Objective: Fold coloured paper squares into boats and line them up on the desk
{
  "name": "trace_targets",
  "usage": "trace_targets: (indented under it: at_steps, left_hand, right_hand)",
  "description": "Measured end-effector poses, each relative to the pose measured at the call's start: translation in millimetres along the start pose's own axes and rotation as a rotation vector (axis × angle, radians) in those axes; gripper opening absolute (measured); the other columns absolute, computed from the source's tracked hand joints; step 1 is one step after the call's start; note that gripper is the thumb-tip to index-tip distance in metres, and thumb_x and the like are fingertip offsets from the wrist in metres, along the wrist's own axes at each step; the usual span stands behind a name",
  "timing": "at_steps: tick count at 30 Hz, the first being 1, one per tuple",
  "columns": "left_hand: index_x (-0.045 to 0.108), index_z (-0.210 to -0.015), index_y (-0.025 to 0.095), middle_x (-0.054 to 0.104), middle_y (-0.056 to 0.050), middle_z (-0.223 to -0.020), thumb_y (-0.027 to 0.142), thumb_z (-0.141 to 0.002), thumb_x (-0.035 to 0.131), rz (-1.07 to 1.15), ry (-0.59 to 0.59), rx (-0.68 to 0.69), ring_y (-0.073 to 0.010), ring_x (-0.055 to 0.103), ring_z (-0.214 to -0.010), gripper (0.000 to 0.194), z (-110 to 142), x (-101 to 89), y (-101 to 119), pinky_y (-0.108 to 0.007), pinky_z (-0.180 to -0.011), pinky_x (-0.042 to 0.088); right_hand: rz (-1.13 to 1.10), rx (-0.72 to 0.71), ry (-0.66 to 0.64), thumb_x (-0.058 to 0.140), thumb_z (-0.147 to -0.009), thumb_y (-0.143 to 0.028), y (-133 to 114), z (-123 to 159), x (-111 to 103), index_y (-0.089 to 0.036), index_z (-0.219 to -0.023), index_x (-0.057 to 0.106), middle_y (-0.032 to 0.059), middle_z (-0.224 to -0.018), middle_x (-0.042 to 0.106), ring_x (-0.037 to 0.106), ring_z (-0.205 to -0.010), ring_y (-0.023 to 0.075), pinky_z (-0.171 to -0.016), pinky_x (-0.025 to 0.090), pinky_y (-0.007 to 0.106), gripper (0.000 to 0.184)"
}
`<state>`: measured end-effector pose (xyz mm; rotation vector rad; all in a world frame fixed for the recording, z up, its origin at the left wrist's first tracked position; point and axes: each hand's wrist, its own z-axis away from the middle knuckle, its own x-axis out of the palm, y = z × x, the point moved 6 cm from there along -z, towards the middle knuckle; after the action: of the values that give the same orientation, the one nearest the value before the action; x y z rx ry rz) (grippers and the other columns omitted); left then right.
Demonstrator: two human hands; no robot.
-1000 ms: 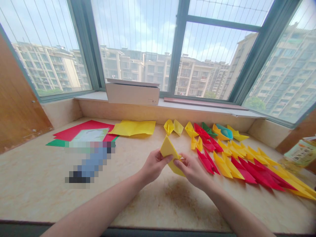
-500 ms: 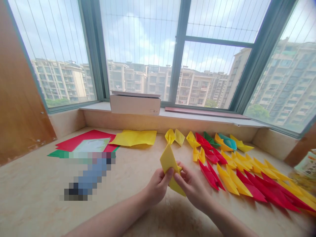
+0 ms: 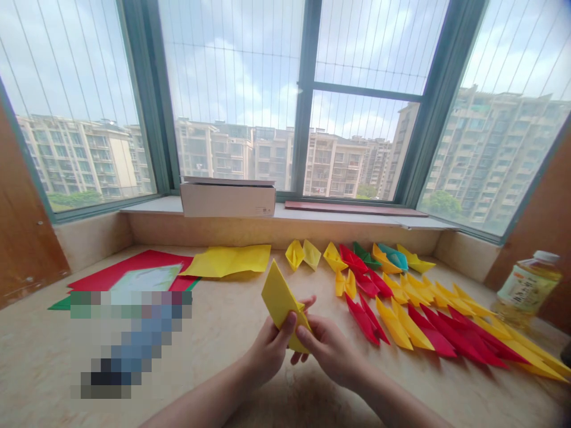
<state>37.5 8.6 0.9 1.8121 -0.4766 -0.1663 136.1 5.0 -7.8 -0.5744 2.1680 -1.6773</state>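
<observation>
A folded piece of yellow paper (image 3: pixel 277 296) is held up above the counter between both hands, tilted with a pointed corner upward. My left hand (image 3: pixel 270 351) grips its lower left side, thumb pressed on the front face. On the lower right edge, my right hand (image 3: pixel 328 342) pinches the paper between its thumb and fingers, some of which stretch out behind it. A small folded flap shows near the right thumb. Just beyond the paper stand two small yellow paper boats (image 3: pixel 294 255). To the right of my hands lies a red paper boat (image 3: pixel 366 321).
Rows of red, yellow, green and blue folded boats (image 3: pixel 414 291) cover the counter's right side. A drink bottle (image 3: pixel 529 288) stands far right. Yellow sheets (image 3: pixel 229 261), red sheets (image 3: pixel 120 267) and a pixelated area lie left. A white box (image 3: pixel 227 200) sits on the windowsill.
The view has tilted up and swung slightly right, bringing the bottle fully into sight. Both hands keep hold of the yellow paper; the right hand's fingers have spread out behind it.
</observation>
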Motion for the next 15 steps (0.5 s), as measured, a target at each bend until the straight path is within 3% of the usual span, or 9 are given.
trace_targets:
  at_steps: [4,8,12,15]
  left_hand:
    - [0.067,-0.127,0.017,0.072,-0.019,-0.108,0.064,-0.089,0.055,-0.006,0.042,-0.007,-0.0083,0.051,-0.051,0.061,2.9,-3.5,3.5,-0.022,-0.046,0.040]
    - [0.065,-0.126,0.016,0.074,-0.018,-0.104,0.063,-0.088,0.058,0.041,0.085,-0.042,-0.0079,0.052,-0.049,0.060,5.6,-4.8,-0.7,-0.020,-0.043,0.038]
    - [0.060,-0.128,0.016,0.074,-0.019,-0.106,0.056,-0.088,0.063,0.216,0.092,-0.047,-0.0213,0.070,-0.071,0.057,5.2,-7.4,0.7,-0.022,-0.045,0.045]
    - [0.061,-0.123,0.016,0.073,-0.017,-0.111,0.045,-0.088,0.069,0.373,0.098,-0.031,-0.0267,0.072,-0.090,0.047,3.1,-10.2,7.5,-0.031,-0.066,0.058]
  right_hand:
    - [0.014,0.020,-0.048,0.058,-0.089,-0.067,2.6,-0.5,1.3,-0.011,-0.091,0.068,0.0049,-0.072,0.064,0.066,-0.054,0.0147,-0.047,0.052,0.022,0.057]
    - [-0.023,0.013,-0.055,0.061,-0.086,-0.067,0.5,-0.9,5.0,-0.012,-0.100,0.068,0.0042,-0.073,0.063,0.064,-0.053,0.0141,-0.048,0.056,0.026,0.058]
    - [0.004,0.043,-0.113,0.062,-0.087,-0.064,-1.0,1.2,10.1,-0.011,-0.096,0.069,0.0067,-0.079,0.064,0.064,-0.056,0.0129,-0.048,0.055,0.023,0.055]
    - [0.068,0.055,-0.112,0.059,-0.088,-0.065,2.4,3.0,8.7,-0.010,-0.091,0.069,0.0094,-0.088,0.065,0.064,-0.059,0.0132,-0.044,0.053,0.021,0.056]
